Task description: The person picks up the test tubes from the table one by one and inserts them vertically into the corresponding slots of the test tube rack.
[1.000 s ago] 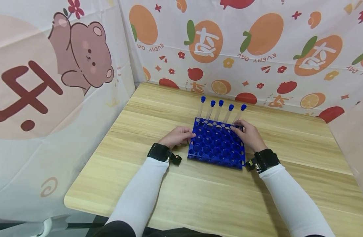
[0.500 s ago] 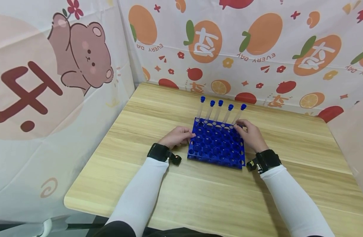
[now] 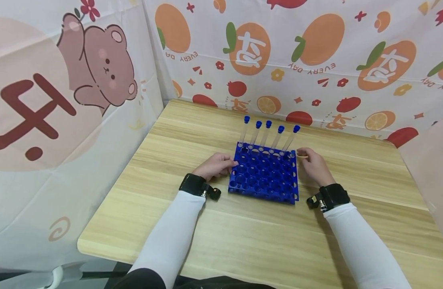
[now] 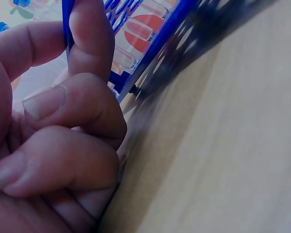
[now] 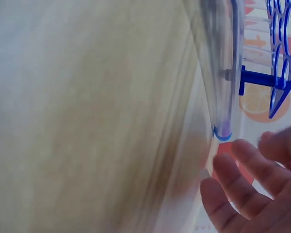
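A blue test tube rack [image 3: 264,172] stands on the table. Along its far row, several clear test tubes [image 3: 289,140] with blue caps stick up, leaning slightly. My left hand [image 3: 215,166] pinches the rack's left edge between thumb and forefinger; in the left wrist view the rack's side panel [image 4: 67,19] passes between them, while the other fingers [image 4: 63,155] curl below. Just off the rack's right side is my right hand [image 3: 313,165], holding nothing. In the right wrist view its fingers [image 5: 237,189] are spread and loosely bent, apart from the rack [image 5: 283,63].
The wooden table [image 3: 207,241] reaches a printed fruit curtain [image 3: 315,52] at the back. A bear-print curtain [image 3: 33,192] hangs along the left side. Wrist cameras on black straps [image 3: 194,185] sit on both wrists.
My right hand has let go of the rightmost test tube and moved right, away from the rack. The left hand keeps its grip on the rack's left edge.
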Tool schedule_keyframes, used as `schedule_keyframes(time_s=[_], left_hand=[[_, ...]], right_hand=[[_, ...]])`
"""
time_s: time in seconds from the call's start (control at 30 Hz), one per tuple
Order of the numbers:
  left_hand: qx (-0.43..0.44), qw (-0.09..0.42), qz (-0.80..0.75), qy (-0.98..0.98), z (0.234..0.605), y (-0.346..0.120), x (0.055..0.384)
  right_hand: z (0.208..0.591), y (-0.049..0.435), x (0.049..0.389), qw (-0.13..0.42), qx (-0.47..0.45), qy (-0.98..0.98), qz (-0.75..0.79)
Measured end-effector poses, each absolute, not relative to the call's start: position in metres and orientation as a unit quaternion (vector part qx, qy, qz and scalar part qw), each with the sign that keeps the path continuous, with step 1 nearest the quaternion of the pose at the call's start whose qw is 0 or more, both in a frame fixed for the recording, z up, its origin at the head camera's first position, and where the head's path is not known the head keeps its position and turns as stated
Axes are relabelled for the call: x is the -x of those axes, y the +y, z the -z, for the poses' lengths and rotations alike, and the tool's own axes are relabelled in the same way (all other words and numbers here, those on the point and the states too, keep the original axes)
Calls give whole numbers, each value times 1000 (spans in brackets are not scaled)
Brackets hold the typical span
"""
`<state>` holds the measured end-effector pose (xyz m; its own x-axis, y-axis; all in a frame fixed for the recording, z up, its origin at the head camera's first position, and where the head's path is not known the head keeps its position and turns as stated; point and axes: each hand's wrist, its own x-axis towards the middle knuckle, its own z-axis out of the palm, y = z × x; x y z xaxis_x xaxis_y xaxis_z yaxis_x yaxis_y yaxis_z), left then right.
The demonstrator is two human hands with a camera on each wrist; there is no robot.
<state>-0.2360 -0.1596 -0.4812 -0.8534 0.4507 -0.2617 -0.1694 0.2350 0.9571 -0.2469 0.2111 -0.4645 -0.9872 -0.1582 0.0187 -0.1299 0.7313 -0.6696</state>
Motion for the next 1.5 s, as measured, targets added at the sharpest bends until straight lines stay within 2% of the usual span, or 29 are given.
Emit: schedule_keyframes(time_s=[0.2,0.37,0.7,1.03,1.5], left_hand=[[-97,251,-614,742,480,-160,236],[-98,249,-613,743,479,-159,237],[-102,246,-615,742,480,-160,239],[-93,248,-616,742,479,-159,238],[-90,250,-616,741,480,-159,236]], right_hand=[[463,213,246,77,68,934,342],[461,213,245,96,65,935,335],[456,213,246,116,63,935,329],[457,221,243,103,67,953,277],[446,244,233,213,20,943,254]])
